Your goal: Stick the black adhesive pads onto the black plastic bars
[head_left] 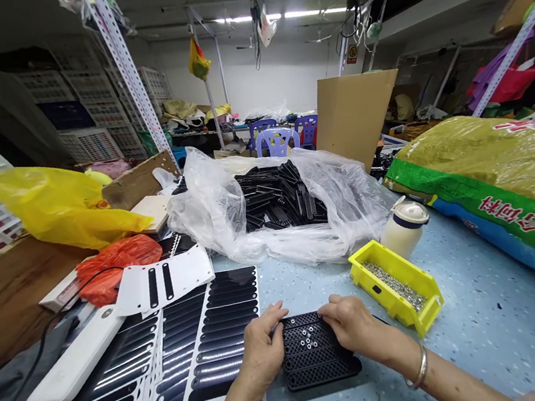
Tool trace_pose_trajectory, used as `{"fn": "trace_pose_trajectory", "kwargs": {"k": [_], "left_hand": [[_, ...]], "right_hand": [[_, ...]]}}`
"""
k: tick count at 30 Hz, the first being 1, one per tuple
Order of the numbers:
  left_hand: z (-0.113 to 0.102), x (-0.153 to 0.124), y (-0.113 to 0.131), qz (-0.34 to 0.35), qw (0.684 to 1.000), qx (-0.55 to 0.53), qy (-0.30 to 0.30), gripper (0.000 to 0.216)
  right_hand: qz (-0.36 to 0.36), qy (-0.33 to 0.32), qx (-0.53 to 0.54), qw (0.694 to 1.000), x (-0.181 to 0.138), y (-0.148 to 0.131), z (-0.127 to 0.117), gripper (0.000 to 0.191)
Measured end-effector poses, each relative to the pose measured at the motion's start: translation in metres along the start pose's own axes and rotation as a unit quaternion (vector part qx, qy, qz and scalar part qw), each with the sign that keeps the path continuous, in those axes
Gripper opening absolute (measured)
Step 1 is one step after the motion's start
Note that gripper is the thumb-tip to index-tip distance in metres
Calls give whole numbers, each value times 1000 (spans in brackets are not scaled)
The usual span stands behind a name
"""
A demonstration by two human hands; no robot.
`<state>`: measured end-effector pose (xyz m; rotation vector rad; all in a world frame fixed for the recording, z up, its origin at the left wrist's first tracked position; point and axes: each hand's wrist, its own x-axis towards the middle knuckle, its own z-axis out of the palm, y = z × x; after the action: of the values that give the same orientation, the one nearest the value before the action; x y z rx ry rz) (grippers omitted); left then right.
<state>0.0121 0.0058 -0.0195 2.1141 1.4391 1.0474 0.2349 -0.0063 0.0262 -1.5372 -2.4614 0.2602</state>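
Left of the fingers, beyond the wrist, glossy printed sheets (pixel 232 319) lie overlapped, perhaps to save space. The left hand (pixel 265 347) has thumb and forefinger spread, the thumb against the near edge of the black lattice strips (pixel 321 357), apparently to steady them; whether its hidden fingers grip underneath, I cannot tell. The strips sit side by side between both hands, with small metal nuts (pixel 309 338) loose on top, likely put there for easy picking. The right hand (pixel 351 327) has its fingertips together, clamped on the strips' upper right corner. Just beyond those fingertips, a yellow bin (pixel 435 319) of metal pieces stands near, presumably for short reaches. Farther right, well apart from the fingers, a sack (pixel 517 190) bears large red, white-edged Chinese characters, too slanted to read surely.
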Motion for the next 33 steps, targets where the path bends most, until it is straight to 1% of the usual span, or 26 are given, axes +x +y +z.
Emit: {"fn": "trace_pose_trajectory", "kwargs": {"k": [2, 5, 7, 9, 11, 15, 19, 22, 25, 30, 33], "left_hand": [[-9, -2, 2, 50, 996, 67, 10, 43], [-26, -5, 11, 127, 975, 181, -1, 51], [-35, -7, 18, 149, 960, 238, -21, 54], [-40, -8, 22, 158, 949, 269, -40, 57], [-40, -10, 21, 168, 942, 284, -57, 62], [-34, -13, 16, 179, 929, 312, -88, 72], [-27, -13, 12, 178, 919, 335, -107, 65], [-25, -11, 11, 186, 916, 337, -108, 61], [-25, -10, 11, 186, 919, 330, -111, 60], [-27, -10, 12, 177, 922, 324, -113, 62], [-28, -11, 12, 174, 924, 323, -107, 63]], "right_hand": [[17, 23, 29, 999, -7, 3, -2, 36], [15, 34, 37, 999, -18, 6, 0, 46], [-3, 26, 15, 1000, -23, 7, 3, 51], [-17, 22, -14, 1000, -26, 7, 7, 53], [-23, 22, -29, 999, -26, 7, 9, 53], [-29, 20, -36, 999, -25, 7, 8, 52], [-30, 7, -45, 999, -25, 8, 3, 54], [-22, 0, -46, 999, -27, 12, 3, 53], [-9, 10, -46, 999, -29, 19, 6, 53], [6, 17, -1, 1000, -34, 32, 10, 54], [2, 32, 13, 999, -36, 38, 13, 53]]}}
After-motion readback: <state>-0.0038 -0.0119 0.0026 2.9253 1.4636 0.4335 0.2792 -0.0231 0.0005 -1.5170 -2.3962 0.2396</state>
